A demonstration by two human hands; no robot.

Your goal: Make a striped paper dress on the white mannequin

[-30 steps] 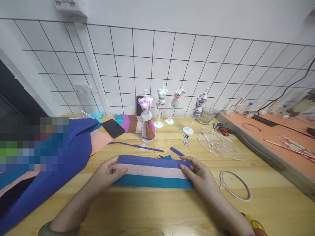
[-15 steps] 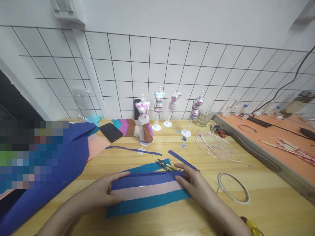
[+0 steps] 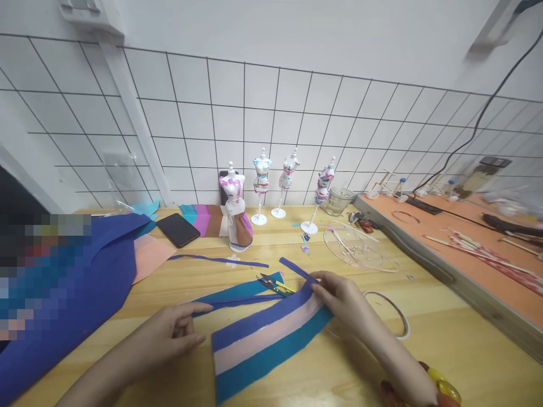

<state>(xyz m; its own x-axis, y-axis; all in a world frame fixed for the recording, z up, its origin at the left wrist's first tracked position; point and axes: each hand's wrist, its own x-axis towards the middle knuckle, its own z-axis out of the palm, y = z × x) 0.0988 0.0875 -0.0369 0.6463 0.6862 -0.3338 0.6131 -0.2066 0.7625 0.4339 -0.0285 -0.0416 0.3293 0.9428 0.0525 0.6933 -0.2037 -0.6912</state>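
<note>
A striped sheet [image 3: 263, 350] of blue, pink and teal bands, thin like crepe paper or cloth, slants over the table in front of me. My right hand [image 3: 339, 297] pinches its upper right end between thumb and fingers, lifting that end slightly. To the left of the sheet, my left hand [image 3: 176, 330] has thumb and index finger apart, the index fingertip at the end of a narrow blue strip [image 3: 246, 301]. Beneath that strip lies a teal piece [image 3: 237, 289]. Small thread snips [image 3: 275, 282] with a yellow-green handle rest between the hands, beside another short blue strip [image 3: 292, 267].
Several small white dress forms [image 3: 235, 206] stand near the tiled wall. A black phone [image 3: 178, 229] and a large blue sheet [image 3: 93, 294] lie left. On the right are a tape ring [image 3: 399, 316], a clear round tray [image 3: 356, 246] of beads, a glass jar [image 3: 339, 200] and an orange-topped surface [image 3: 449, 226].
My left hand has let go of the striped sheet and moved slightly left. The sheet's left end has swung down and right, while my right hand holds the other end. The view has shifted right.
</note>
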